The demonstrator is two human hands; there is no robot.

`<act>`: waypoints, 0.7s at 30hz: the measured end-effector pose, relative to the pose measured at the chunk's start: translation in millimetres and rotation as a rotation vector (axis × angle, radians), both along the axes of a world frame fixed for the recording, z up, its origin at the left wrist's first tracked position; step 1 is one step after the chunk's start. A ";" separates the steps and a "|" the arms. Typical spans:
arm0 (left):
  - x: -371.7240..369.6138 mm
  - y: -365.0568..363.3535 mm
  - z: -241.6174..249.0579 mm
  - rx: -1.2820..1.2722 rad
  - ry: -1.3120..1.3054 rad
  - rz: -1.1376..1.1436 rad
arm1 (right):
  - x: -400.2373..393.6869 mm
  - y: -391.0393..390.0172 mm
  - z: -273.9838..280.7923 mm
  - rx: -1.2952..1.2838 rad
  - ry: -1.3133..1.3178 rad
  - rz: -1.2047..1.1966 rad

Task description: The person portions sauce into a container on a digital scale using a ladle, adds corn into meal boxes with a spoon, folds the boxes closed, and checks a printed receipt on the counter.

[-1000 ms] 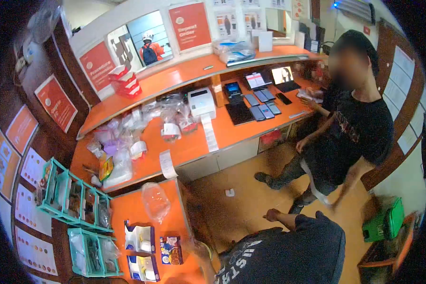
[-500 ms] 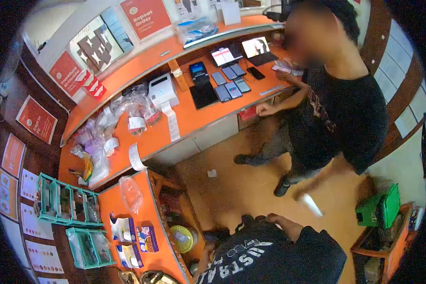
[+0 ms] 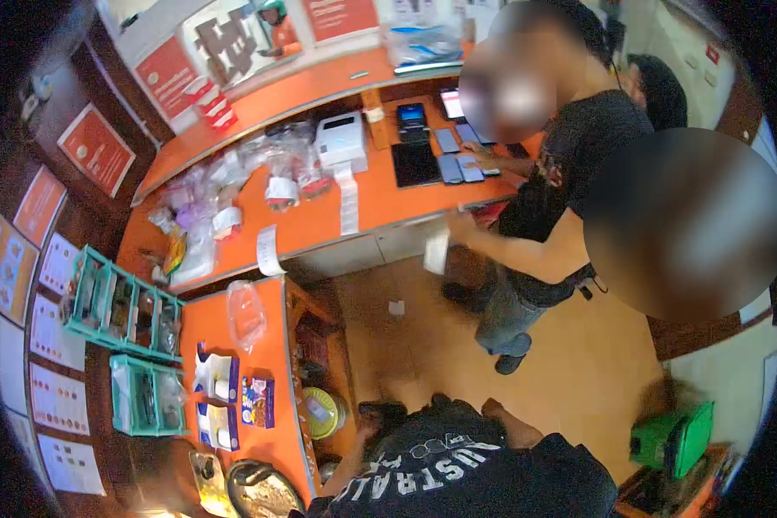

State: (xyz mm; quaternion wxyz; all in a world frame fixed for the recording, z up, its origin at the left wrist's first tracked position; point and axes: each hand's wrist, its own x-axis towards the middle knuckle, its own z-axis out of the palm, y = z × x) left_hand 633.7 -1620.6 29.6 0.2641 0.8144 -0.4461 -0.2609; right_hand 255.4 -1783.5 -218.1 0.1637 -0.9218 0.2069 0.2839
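Observation:
My left hand (image 3: 369, 425) is low in the view, beside the orange side counter, with its fingers around a dark object (image 3: 383, 412) whose kind I cannot make out. Close to that hand, under the counter edge, stands a round yellow-green tub (image 3: 321, 413). My right hand (image 3: 494, 408) is in front of my black shirt (image 3: 457, 479), its fingers mostly hidden. On the side counter (image 3: 207, 315) lie a clear plastic bag (image 3: 247, 315), two white-and-blue packs (image 3: 217, 375) and a small blue-and-orange box (image 3: 257, 402).
One person (image 3: 570, 138) reaches over phones (image 3: 462, 168) beside a black tablet (image 3: 416, 164). Another person's arm (image 3: 535, 255) extends with a white paper (image 3: 436, 250). A white printer (image 3: 341, 142) and bagged items stand on the long counter. Green crates (image 3: 121, 302) are left; a green bin (image 3: 673, 439) is right.
The view has shifted. A second person has come in from the right, arm stretched toward the counter with white paper. The person at the counter has moved a hand over the phones.

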 end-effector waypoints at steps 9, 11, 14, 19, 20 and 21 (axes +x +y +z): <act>122.7 25.9 19.3 -0.345 -0.236 0.613 | 197.7 -96.2 -21.4 0.402 -0.887 0.352; 159.7 51.1 21.0 -0.457 -0.301 0.858 | 256.2 -114.6 -4.2 0.518 -0.907 0.229; 199.0 83.1 46.5 -0.404 -0.514 1.173 | 367.8 -112.9 57.5 0.322 -0.542 -0.031; 227.5 115.4 2.4 -0.638 0.103 1.446 | 557.2 -36.6 212.6 0.835 -0.617 0.025; 226.5 119.0 -8.0 -0.626 0.118 1.473 | 582.5 -18.4 250.4 0.768 -0.574 0.010; 224.9 121.3 -23.5 -0.542 0.039 1.430 | 602.3 -2.6 274.4 0.700 -0.533 -0.007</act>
